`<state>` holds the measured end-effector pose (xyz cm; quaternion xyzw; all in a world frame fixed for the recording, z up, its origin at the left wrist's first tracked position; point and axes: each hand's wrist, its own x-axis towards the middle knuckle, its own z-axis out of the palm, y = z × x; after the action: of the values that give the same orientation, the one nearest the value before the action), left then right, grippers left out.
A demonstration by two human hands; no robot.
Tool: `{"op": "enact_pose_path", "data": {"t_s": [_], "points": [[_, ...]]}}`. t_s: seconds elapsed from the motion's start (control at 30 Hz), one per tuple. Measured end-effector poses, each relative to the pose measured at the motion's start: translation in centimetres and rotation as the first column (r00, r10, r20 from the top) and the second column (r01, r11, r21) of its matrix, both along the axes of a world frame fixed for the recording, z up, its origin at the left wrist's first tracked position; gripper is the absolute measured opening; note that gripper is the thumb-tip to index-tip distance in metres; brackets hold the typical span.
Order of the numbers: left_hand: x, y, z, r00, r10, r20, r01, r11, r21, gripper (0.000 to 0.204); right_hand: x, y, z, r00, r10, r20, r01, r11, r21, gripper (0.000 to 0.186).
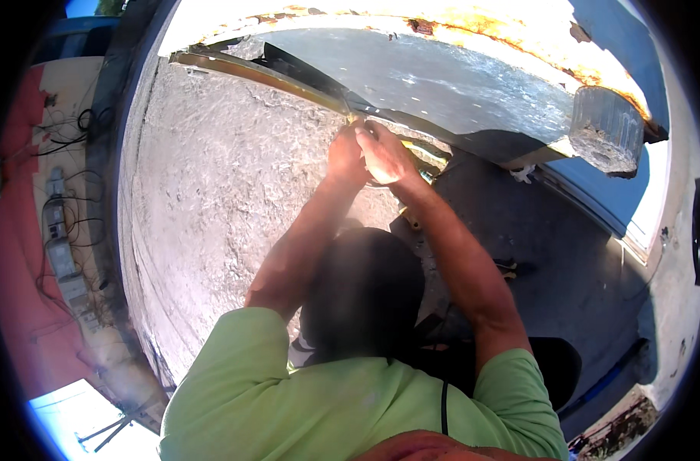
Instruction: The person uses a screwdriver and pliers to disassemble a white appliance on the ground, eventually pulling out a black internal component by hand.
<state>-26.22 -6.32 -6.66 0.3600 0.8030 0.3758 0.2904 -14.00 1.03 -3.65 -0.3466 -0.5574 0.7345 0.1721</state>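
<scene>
My left hand (345, 157) and my right hand (386, 157) meet in front of me, both with bent, closed fingers. They are at the near end of a long, brownish metal strip (265, 81), which runs off to the upper left along a grey metal panel (442, 81). A small yellowish bit (353, 118) shows at the fingertips. What the fingers grip is hidden by the hands. Just right of my right hand, partly in shadow, lies a yellow-edged item (425, 148) whose kind I cannot make out.
A grey cylindrical block (607, 132) sticks out below the panel's rusty, peeling edge at the upper right. Rough, sunlit ground (212, 177) spreads to the left. Beyond it, adapters with tangled cables (60, 253) lie beside a red surface (19, 307). Dark shadow covers the right side.
</scene>
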Motion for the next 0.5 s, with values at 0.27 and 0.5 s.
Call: {"op": "enact_pose_path", "data": {"t_s": [0.27, 0.5], "points": [[-0.1, 2.4, -0.8, 0.490, 0.158, 0.857, -0.338, 0.941, 0.020, 0.040, -0.9, -0.4, -3.4, 0.966, -0.240, -0.100, 0.238, 0.971, -0.029, 0.043], [-1.9, 2.2, 1.0, 0.491, 0.000, 0.871, -0.278, 0.948, 0.157, 0.031, 0.7, -1.8, -1.1, 0.979, -0.193, -0.071, 0.205, 0.940, 0.271, 0.040]]}}
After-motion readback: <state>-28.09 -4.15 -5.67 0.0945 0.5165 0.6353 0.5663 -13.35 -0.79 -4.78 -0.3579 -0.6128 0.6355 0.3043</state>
